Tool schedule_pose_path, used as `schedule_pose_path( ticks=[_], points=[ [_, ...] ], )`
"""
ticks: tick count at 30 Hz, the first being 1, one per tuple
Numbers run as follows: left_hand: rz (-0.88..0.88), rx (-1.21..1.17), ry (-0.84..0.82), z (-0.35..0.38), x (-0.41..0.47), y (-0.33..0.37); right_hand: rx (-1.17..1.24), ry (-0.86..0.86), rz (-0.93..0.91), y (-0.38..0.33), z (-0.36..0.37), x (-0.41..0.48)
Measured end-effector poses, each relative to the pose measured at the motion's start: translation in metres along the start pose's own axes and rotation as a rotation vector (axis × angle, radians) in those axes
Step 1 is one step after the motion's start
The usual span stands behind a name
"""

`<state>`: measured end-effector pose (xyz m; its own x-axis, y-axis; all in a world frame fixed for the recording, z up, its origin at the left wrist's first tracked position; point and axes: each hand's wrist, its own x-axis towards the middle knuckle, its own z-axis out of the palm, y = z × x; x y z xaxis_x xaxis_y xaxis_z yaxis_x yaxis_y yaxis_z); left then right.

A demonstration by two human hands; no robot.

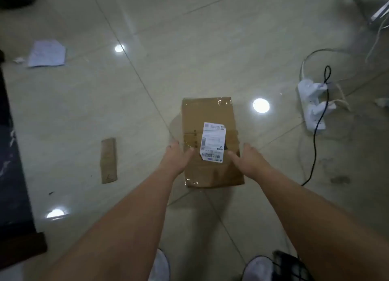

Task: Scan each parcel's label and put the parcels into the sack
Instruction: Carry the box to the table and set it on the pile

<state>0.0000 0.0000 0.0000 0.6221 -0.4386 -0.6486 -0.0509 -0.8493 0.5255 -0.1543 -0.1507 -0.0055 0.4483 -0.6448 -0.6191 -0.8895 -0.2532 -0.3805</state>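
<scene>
Below, tiled floor (pixel 189 49) carried the taped cardboard parcel (pixel 208 112), left hand (pixel 175 158) and right hand (pixel 249 160) grasped the parcel's opposite sides, fingers (pixel 173 144) wrapped over its edges, thumbs on top, white label (pixel 212 142) on the parcel's top face.

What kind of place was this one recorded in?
Probably an ordinary indoor room, perhaps an office or home, used for parcel work: a glossy tiled floor, a labelled cardboard parcel, and a white power strip with loose cables lying on the floor.
</scene>
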Motion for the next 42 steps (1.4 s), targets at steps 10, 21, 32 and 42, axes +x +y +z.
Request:
schedule_pose_path(
  ticks=[10,21,32,42],
  points=[
    [-0.136,-0.529,-0.096,0.047,0.028,-0.032,0.767,-0.031,0.167,0.026,0.048,0.032],
    [-0.002,-0.686,-0.058,-0.088,-0.027,0.086,0.954,0.112,-0.035,-0.088,-0.096,-0.03],
    [0.16,-0.762,-0.04,-0.3,-0.243,0.257,0.961,0.142,-0.145,-0.239,-0.342,-0.247],
    [0.19,-0.69,0.013,-0.427,-0.385,0.331,1.003,0.131,-0.177,-0.322,-0.446,-0.393]
  ],
)
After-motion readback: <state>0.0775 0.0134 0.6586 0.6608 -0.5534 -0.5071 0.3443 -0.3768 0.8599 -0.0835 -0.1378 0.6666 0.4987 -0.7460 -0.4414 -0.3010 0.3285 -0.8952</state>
